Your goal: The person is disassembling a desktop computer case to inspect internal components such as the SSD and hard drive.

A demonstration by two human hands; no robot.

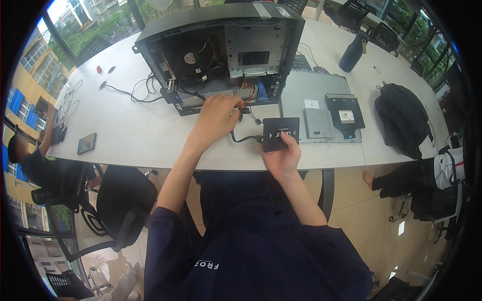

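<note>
My right hand (282,160) holds a flat black solid-state drive (274,127), its thumb across the front. A black cable (243,141) is plugged into the drive's left side and runs up toward my left hand (214,120). That hand is closed, with its fingertips pinched at a black cable connector (244,111) on a bundle of coloured wires, just in front of the opened desktop computer case (221,24). My fingers partly hide the connector. A loose small plug (258,121) dangles between the two hands.
Right of the case lies a metal side panel (296,90) carrying a grey metal bracket (318,124) and a black drive caddy (345,116). A dark bottle (353,52) and a black backpack (404,120) stand farther right. At left are a phone (87,143) and a seated person (34,160).
</note>
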